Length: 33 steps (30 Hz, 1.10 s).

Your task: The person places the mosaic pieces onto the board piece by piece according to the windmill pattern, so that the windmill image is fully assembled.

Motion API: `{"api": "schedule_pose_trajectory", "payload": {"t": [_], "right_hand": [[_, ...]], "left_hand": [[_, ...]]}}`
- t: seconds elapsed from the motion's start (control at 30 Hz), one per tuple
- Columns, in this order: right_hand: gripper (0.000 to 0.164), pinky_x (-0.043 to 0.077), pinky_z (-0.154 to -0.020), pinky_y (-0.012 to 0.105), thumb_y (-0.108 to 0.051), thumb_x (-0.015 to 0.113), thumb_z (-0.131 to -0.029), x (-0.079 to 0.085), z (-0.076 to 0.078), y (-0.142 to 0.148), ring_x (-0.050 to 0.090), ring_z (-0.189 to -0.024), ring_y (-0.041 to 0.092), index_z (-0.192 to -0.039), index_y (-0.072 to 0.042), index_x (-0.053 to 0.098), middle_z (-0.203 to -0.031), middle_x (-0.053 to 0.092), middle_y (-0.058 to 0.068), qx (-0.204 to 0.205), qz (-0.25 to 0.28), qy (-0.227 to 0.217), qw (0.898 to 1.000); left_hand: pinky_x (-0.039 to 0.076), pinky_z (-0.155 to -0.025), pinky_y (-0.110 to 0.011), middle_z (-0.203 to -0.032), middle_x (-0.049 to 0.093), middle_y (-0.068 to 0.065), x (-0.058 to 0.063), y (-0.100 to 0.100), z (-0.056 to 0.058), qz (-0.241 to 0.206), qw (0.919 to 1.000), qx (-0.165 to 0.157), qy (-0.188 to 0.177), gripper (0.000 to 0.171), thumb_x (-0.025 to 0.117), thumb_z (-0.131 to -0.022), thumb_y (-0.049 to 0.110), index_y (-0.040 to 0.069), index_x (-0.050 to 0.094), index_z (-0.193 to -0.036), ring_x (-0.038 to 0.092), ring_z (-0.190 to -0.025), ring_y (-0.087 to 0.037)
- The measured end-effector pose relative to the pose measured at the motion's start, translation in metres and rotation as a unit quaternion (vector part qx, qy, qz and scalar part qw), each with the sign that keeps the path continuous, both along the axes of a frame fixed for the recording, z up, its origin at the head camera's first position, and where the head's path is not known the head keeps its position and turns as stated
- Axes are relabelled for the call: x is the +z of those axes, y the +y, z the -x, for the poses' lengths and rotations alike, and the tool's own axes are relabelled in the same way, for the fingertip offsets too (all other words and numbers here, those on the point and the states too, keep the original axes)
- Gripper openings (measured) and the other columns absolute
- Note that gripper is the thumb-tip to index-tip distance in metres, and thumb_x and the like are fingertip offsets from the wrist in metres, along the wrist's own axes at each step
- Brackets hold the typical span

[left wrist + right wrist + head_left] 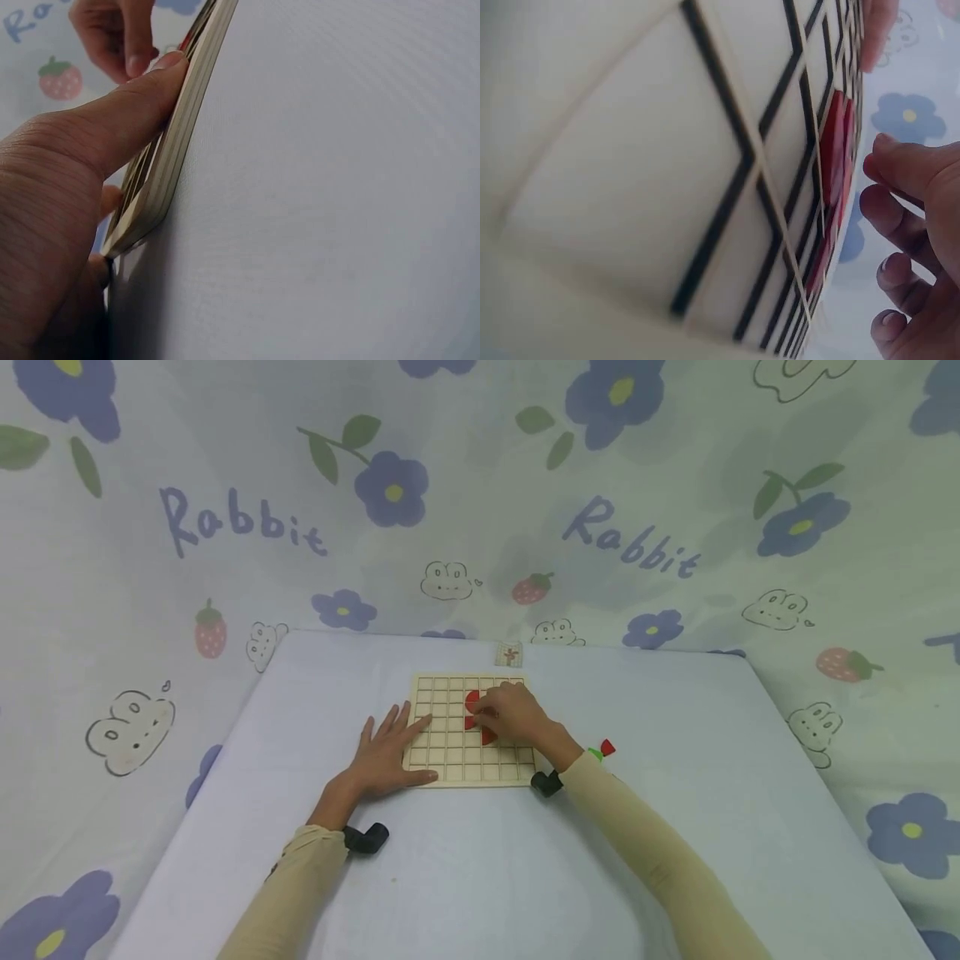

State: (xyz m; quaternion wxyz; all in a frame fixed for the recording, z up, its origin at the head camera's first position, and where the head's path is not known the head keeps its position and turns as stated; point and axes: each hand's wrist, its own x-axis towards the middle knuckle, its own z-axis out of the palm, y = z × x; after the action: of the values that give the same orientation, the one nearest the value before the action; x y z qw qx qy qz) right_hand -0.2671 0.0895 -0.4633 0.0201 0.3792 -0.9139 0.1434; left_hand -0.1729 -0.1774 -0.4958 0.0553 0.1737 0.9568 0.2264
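Note:
A square wooden grid board lies on the white table. My left hand rests across its left side with fingers spread, the thumb along the near edge; the left wrist view shows that thumb lying over the rim. Above the right half of the board is my right hand, its fingers bent and the thumb close to the index finger. I cannot tell whether a piece is between them. Red curved-edged pieces sit in grid cells under and beside the right fingers, and show as red slivers in the right wrist view.
A small patterned card lies just past the board's far edge. Right of the board, by the right forearm, are a red piece and a green piece. A rabbit-and-flower printed cloth hangs behind the table.

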Motion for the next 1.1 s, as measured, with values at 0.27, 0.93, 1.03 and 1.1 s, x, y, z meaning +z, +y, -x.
{"api": "schedule_pose_trajectory", "payload": {"t": [0.27, 0.93, 1.03, 1.1], "right_hand": [[0.016, 0.046, -0.067, 0.029, -0.028, 0.068, -0.094, 0.009, -0.002, 0.041, 0.056, -0.075, 0.009, -0.101, -0.017, 0.078, -0.088, 0.068, -0.009, -0.074, 0.017, -0.074, 0.994], [0.032, 0.053, -0.075, 0.038, -0.03, 0.081, -0.082, 0.018, -0.013, 0.161, 0.059, -0.087, 0.022, -0.107, -0.012, 0.074, -0.095, 0.067, 0.002, -0.199, -0.037, -0.218, 0.955], [0.035, 0.052, -0.074, 0.038, -0.028, 0.083, -0.08, 0.024, -0.017, 0.171, 0.059, -0.087, 0.023, -0.107, -0.01, 0.073, -0.096, 0.066, 0.005, -0.203, -0.045, -0.245, 0.947], [0.034, 0.052, -0.073, 0.038, -0.028, 0.084, -0.079, 0.027, -0.018, 0.176, 0.059, -0.084, 0.023, -0.105, -0.01, 0.073, -0.095, 0.066, 0.005, -0.206, -0.053, -0.257, 0.943]], "left_hand": [[-0.008, -0.111, -0.062, -0.163, 0.005, -0.016, 0.002, 0.002, -0.001, 0.0, 1.0, 0.002, 0.001, 0.103, 0.067, -0.077, 0.071, 0.022, 0.026, -0.157, -0.002, -0.149, -0.033], [-0.008, -0.112, -0.061, -0.163, 0.006, -0.017, 0.002, 0.002, -0.002, 0.004, 1.0, 0.002, 0.002, 0.104, 0.066, -0.075, 0.073, 0.023, 0.027, -0.157, -0.001, -0.149, -0.033], [-0.007, -0.111, -0.062, -0.163, 0.006, -0.017, 0.002, 0.002, -0.002, 0.006, 1.0, 0.001, 0.003, 0.104, 0.066, -0.076, 0.073, 0.022, 0.027, -0.157, -0.001, -0.149, -0.034], [-0.007, -0.111, -0.062, -0.163, 0.006, -0.018, 0.002, 0.002, -0.002, 0.007, 1.0, 0.001, 0.004, 0.104, 0.066, -0.076, 0.072, 0.021, 0.027, -0.157, -0.001, -0.149, -0.035]]}}
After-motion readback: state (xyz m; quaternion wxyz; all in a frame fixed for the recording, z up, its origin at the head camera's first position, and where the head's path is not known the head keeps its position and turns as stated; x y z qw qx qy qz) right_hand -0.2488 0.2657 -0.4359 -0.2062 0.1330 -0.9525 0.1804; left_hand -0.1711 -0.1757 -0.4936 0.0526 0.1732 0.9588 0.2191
